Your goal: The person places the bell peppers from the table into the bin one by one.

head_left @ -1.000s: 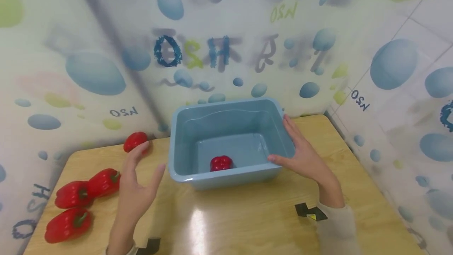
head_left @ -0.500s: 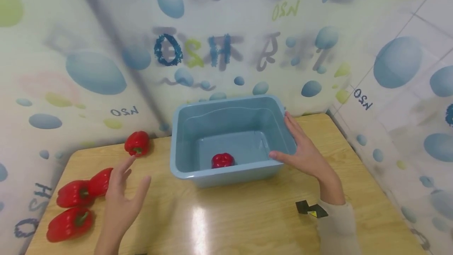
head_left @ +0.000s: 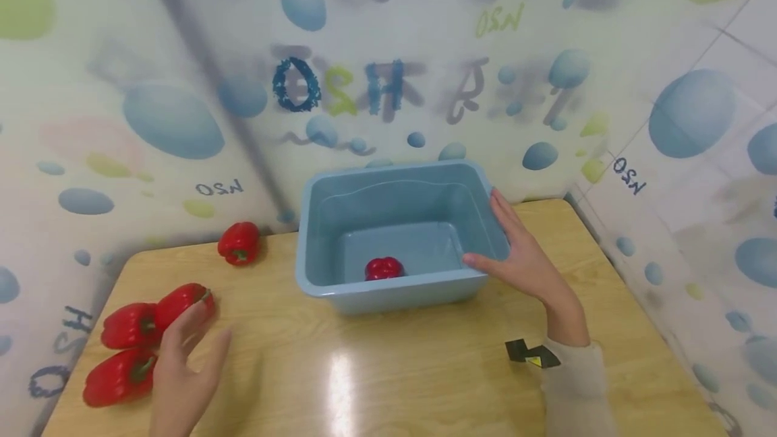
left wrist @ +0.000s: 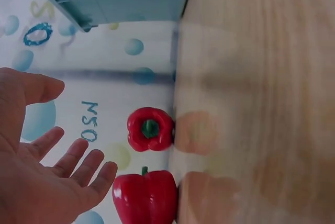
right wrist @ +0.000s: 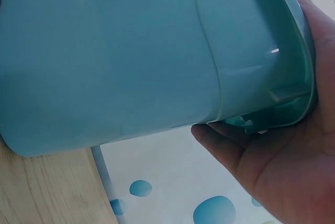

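Note:
My right hand grips the right front corner of a blue plastic basin, thumb at the front rim and fingers along the right side. In the right wrist view its fingers reach under the basin's rim. A red bell pepper lies inside the basin. At the left, my left hand is open with thumb and fingers spread, empty, close to three red bell peppers. It overlaps the edge of the farthest of these peppers in the head view. Beside it lie a middle pepper and a front pepper.
Another red bell pepper stands near the back edge of the wooden table, left of the basin. A patterned wall rises right behind the table. Black and yellow tags show by the right sleeve.
My left hand has moved left and toward me, away from the back pepper and over to the group of peppers. The right hand stays at the basin's corner.

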`<state>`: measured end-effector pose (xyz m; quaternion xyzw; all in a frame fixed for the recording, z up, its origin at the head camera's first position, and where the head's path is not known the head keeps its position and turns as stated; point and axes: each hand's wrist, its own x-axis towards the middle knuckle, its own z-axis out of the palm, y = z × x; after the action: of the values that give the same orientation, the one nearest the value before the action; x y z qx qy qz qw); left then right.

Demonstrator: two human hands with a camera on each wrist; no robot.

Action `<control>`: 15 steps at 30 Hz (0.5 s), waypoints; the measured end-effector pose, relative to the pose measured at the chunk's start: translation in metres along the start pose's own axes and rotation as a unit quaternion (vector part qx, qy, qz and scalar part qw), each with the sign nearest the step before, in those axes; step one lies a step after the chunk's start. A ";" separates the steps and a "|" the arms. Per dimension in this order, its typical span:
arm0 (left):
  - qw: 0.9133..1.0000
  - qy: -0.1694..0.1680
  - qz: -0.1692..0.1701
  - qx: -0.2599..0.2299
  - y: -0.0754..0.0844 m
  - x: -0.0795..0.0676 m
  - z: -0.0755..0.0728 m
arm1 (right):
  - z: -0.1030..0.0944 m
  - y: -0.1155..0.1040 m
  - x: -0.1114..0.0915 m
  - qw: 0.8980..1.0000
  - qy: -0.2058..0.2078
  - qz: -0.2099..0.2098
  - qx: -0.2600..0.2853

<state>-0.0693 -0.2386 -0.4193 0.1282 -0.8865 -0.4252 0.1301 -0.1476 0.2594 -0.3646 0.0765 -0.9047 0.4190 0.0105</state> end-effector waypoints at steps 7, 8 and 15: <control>0.998 0.037 -0.055 -0.024 -0.015 -0.013 -0.002 | 0.001 0.000 0.001 1.000 -0.005 -0.014 0.009; 0.997 0.039 -0.061 -0.026 -0.017 -0.015 -0.002 | 0.001 0.000 0.000 1.000 -0.005 -0.014 0.009; 0.988 0.082 -0.114 -0.057 -0.041 -0.025 -0.004 | 0.000 0.001 -0.001 1.000 -0.003 0.001 0.005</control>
<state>-0.0396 -0.2575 -0.4519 0.2556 -0.8268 -0.4749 0.1602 -0.1468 0.2599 -0.3651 0.0772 -0.9027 0.4233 0.0074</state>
